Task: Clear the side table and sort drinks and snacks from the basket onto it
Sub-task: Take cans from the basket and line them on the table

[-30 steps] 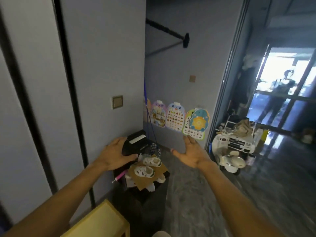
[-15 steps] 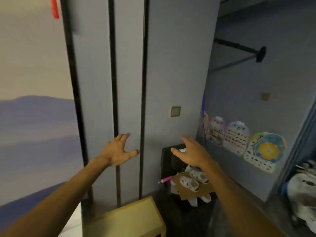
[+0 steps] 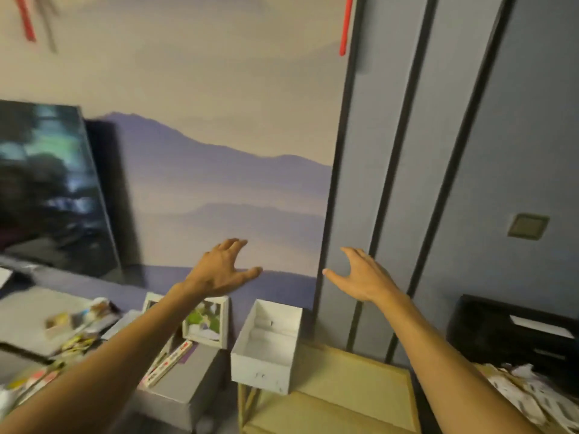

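Observation:
A small pale-yellow side table [image 3: 351,380] stands against the wall at the bottom centre. An empty white open box [image 3: 266,343] sits on its left end. My left hand [image 3: 219,270] and my right hand [image 3: 363,277] hover in the air above the table, both with fingers spread and holding nothing. No basket, drinks or snacks show clearly in this view.
A grey cabinet [image 3: 185,383] left of the table carries a framed picture [image 3: 206,321] and a flat pack. More clutter [image 3: 75,327] lies on the grey surface further left below a TV screen [image 3: 47,186]. A black device [image 3: 513,336] and papers sit at the right.
My view has swung left, from the corner with the black device and small shoes to the side table and TV wall. My left hand let go of the black device; both hands stay raised and empty.

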`<state>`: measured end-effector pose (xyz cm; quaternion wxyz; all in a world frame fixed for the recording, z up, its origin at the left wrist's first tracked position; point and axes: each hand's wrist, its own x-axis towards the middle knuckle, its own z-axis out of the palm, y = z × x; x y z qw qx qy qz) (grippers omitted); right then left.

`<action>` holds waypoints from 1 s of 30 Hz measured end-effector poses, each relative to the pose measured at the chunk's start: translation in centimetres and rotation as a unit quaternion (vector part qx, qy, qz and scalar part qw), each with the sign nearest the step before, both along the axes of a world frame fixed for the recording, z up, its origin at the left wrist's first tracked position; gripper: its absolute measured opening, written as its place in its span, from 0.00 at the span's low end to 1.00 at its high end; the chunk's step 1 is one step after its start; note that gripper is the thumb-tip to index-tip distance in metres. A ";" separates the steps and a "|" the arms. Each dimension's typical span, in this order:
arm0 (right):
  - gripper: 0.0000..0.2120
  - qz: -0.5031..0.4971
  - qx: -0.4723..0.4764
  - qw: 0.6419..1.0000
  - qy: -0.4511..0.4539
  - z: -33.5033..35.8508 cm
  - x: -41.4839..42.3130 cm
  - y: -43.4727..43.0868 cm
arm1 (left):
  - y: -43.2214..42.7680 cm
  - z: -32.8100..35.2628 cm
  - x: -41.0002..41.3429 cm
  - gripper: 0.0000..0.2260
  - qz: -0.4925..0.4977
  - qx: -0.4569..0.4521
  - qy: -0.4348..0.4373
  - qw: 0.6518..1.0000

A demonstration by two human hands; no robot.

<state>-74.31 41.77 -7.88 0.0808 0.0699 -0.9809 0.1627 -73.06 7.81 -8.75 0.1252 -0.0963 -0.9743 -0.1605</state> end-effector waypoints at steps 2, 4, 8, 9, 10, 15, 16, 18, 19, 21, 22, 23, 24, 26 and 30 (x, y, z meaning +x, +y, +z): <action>0.48 0.049 -0.004 0.999 -0.009 -0.2 -1.0 -4.9 | -4.9 -0.2 1.9 0.44 0.039 0.002 0.006 0.999; 0.47 0.095 -0.001 0.995 -0.012 -0.4 -1.8 -10.1 | -9.8 -0.5 4.0 0.44 0.082 0.006 0.005 0.997; 0.48 0.184 0.011 0.983 -0.025 -0.8 -2.9 -21.4 | -19.6 -1.2 8.9 0.44 0.177 0.025 -0.003 0.984; 0.48 0.205 0.013 0.978 -0.028 -1.0 -2.9 -24.3 | -22.0 -1.5 10.3 0.44 0.198 0.032 -0.004 0.980; 0.48 0.226 0.015 0.974 -0.033 -1.3 -2.9 -27.3 | -24.3 -1.9 11.7 0.44 0.220 0.038 -0.006 0.975; 0.47 0.310 0.021 0.949 -0.044 -3.4 -1.5 -40.8 | -34.3 -4.4 17.3 0.47 0.315 0.065 -0.025 0.946; 0.47 0.323 0.024 0.945 -0.050 -4.0 -1.1 -43.2 | -35.9 -5.0 18.2 0.47 0.327 0.071 -0.031 0.942; 0.49 0.341 0.026 0.937 -0.067 -5.3 -0.4 -47.4 | -38.7 -6.5 19.6 0.47 0.344 0.084 -0.044 0.934; 0.48 0.351 0.026 0.933 -0.076 -6.1 -0.2 -49.3 | -39.8 -7.2 20.2 0.47 0.352 0.089 -0.051 0.930; 0.43 0.374 0.032 0.923 -0.087 -7.6 0.2 -52.7 | -41.6 -8.7 21.1 0.46 0.365 0.097 -0.063 0.924; 0.42 0.384 0.037 0.918 -0.093 -8.4 0.2 -54.3 | -42.4 -9.5 21.2 0.45 0.372 0.100 -0.070 0.920; 0.43 0.391 0.042 0.914 -0.099 -9.1 0.2 -55.7 | -43.2 -10.2 21.3 0.45 0.379 0.105 -0.079 0.916; 0.44 0.399 0.050 0.910 -0.103 -9.8 0.0 -57.1 | -44.0 -11.1 21.2 0.45 0.387 0.112 -0.089 0.911; 0.45 0.414 0.064 0.901 -0.110 -11.4 -0.9 -59.6 | -45.4 -12.7 20.7 0.47 0.403 0.129 -0.103 0.900; 0.45 0.441 0.087 0.880 -0.156 -14.9 -4.1 -64.5 | -48.6 -16.8 18.2 0.48 0.419 0.151 -0.136 0.885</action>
